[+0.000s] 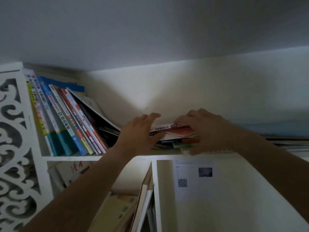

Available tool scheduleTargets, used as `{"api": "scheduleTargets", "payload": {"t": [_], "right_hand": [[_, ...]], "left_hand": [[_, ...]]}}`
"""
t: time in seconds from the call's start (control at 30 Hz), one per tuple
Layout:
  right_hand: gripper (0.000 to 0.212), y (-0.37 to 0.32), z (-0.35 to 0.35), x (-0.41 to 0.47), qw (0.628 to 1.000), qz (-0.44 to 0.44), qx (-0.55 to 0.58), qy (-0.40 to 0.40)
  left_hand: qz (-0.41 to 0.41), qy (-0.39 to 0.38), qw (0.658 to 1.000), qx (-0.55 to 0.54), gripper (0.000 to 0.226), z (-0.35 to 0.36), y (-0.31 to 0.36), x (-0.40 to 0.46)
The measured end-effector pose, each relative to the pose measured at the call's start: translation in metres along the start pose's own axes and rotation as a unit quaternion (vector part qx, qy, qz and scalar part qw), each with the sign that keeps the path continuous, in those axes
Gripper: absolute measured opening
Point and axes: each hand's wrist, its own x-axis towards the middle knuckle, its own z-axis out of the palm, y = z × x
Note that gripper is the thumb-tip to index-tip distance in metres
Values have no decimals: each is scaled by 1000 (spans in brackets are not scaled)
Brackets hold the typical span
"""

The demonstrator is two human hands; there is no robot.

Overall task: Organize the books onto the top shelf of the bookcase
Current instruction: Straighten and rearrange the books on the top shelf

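Observation:
A flat stack of books [177, 135] lies on the top shelf [75, 157] of the white bookcase, a red-and-white cover uppermost. My left hand [140, 129] grips the stack's left end, fingers over the top and thumb against the front edge. My right hand [202, 129] holds the right end, fingers curled over the top book. To the left, a row of books [66, 119] stands leaning left against the carved side panel; the rightmost one slants steeply.
The carved white side panel [15, 131] bounds the shelf on the left. More flat papers [289, 141] lie on the shelf at the right. Below, a compartment holds leaning books [142, 203], and a printed sheet with a QR code [194, 178] sits on the right panel.

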Motion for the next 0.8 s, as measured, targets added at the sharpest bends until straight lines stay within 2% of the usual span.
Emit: {"api": "scheduleTargets", "payload": {"t": [0.03, 0.1, 0.2, 0.3, 0.37, 0.43, 0.53, 0.6, 0.7, 0.8], "right_hand": [[63, 3, 1, -2, 1000, -7, 7, 10], [32, 13, 5, -7, 992, -19, 39, 117], [41, 25, 6, -14, 959, -3, 21, 282], [30, 54, -18, -20, 906, 63, 32, 417], [25, 76, -41, -25, 871, 103, 51, 478], [22, 93, -57, -29, 853, 140, 94, 494], [22, 102, -61, -30, 844, 192, 144, 479], [23, 104, -56, -27, 830, 225, 173, 480], [26, 112, -49, -26, 793, 277, 225, 493], [26, 120, -51, -31, 755, 293, 274, 519]], "left_hand": [[5, -22, 1000, -5, 55, 2, -2, 5], [8, -50, 998, -28, 41, 2, -6, 11], [-4, -42, 997, -62, 35, 0, -11, 15], [-9, -52, 998, -44, 35, 2, -15, 21], [-16, -51, 997, -53, 34, 3, -17, 24], [-29, -48, 995, -80, 34, 5, -19, 25], [-24, -54, 995, -82, 36, 6, -16, 27], [-25, -62, 994, -88, 44, 5, -13, 29], [-26, -63, 995, -73, 56, 6, -7, 31], [-36, -52, 991, -121, 58, 6, 4, 35]]}}
